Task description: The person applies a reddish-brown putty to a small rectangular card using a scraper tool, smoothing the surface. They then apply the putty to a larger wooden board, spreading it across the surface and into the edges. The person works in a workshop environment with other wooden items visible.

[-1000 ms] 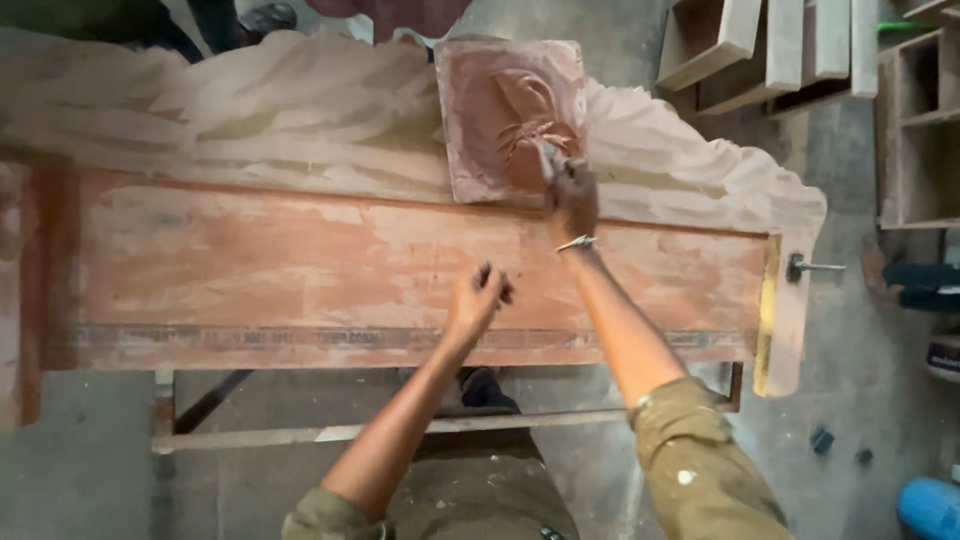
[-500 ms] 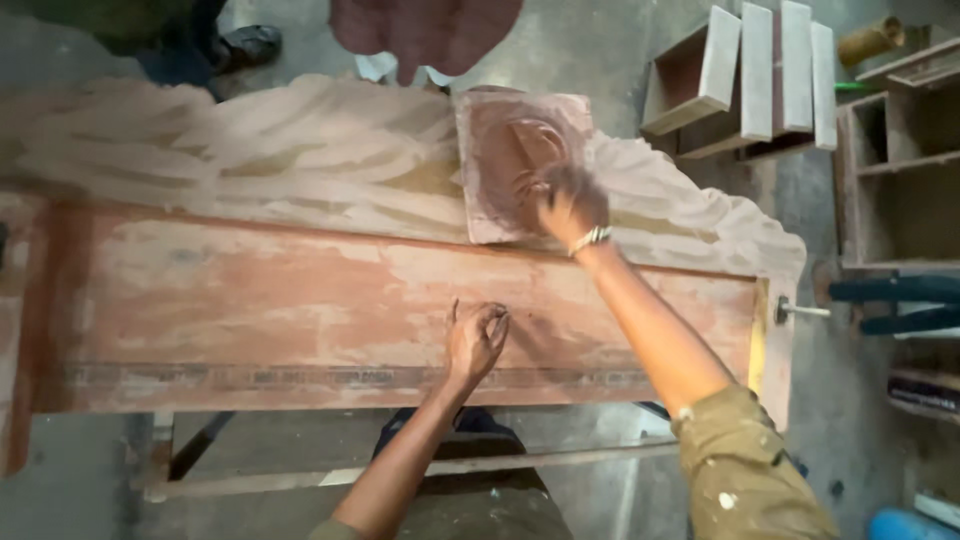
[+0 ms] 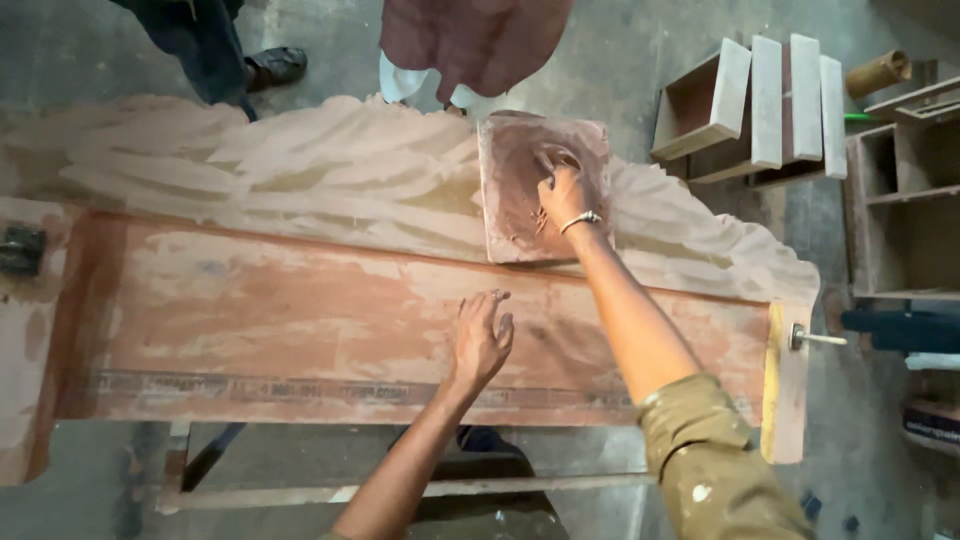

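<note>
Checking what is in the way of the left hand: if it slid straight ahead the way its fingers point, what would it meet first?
The left hand lies on the reddish panel, fingers pointing away from the person. Straight on, it would probably first meet the near edge of the square putty board, where the right hand rests.

Soft, even daylight, faint shadows, no glare; slightly blurred overall, with darker edges.

Change over the last second. We see the right hand (image 3: 562,195) shifted from the right edge of the square board (image 3: 510,225) onto its middle, its grip pressed into the reddish paste there. The left hand (image 3: 482,340) has slid slightly lower on the long panel (image 3: 270,320), fingers spread.
</note>
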